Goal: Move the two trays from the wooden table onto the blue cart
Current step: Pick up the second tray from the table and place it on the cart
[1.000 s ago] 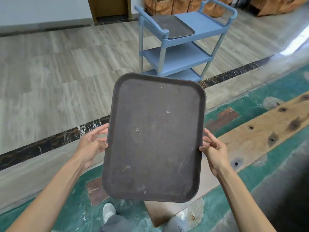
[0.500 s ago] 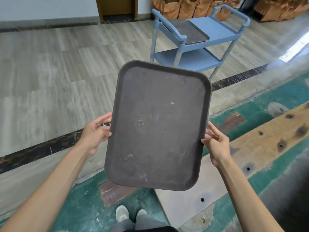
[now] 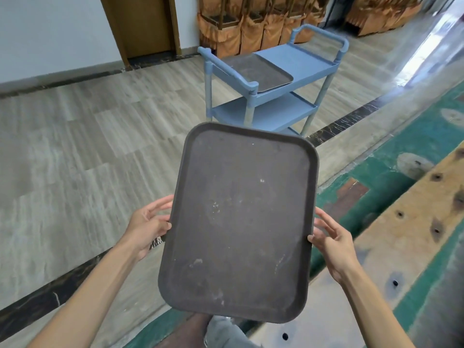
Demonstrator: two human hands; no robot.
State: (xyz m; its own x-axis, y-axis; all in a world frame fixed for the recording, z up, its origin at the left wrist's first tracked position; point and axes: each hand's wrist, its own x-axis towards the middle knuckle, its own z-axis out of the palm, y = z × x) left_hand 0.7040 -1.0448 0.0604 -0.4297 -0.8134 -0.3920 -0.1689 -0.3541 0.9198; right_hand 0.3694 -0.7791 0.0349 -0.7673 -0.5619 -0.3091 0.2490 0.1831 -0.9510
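**A:** Where's the tray right now?

**B:** In the air in front of me. I've got the dark tray (image 3: pixel 238 222) carried flat, one hand on each long edge. My left hand (image 3: pixel 148 227) clamps the edge at nine o'clock, thumb on the rim and fingers (image 3: pixel 160 203) curled under it. My right hand (image 3: pixel 331 239) pinches the opposite edge at three o'clock, the same way. Both hands are closed on it, and nothing rides on it.

**A:** And the other one?

**B:** Already parked. The first tray (image 3: pixel 258 70) lies on the top shelf of the blue cart (image 3: pixel 273 111), toward the near handle. So by my reckoning this is the second and last carry.

**A:** How far off is the cart?

**B:** Up at twelve o'clock, well apart from me, across the grey floor (image 3: pixel 75 151). The wooden surface (image 3: pixel 414 227) runs off at my three to four o'clock.

**A:** What does the next move need?

**B:** Walk it in, keep the tray level, lift it clear of the cart's handle rail. Then choose: the bare half of the top shelf beside the first tray, or straight on top of it. The free half looks narrow from here, so stacking may be the safer bet.
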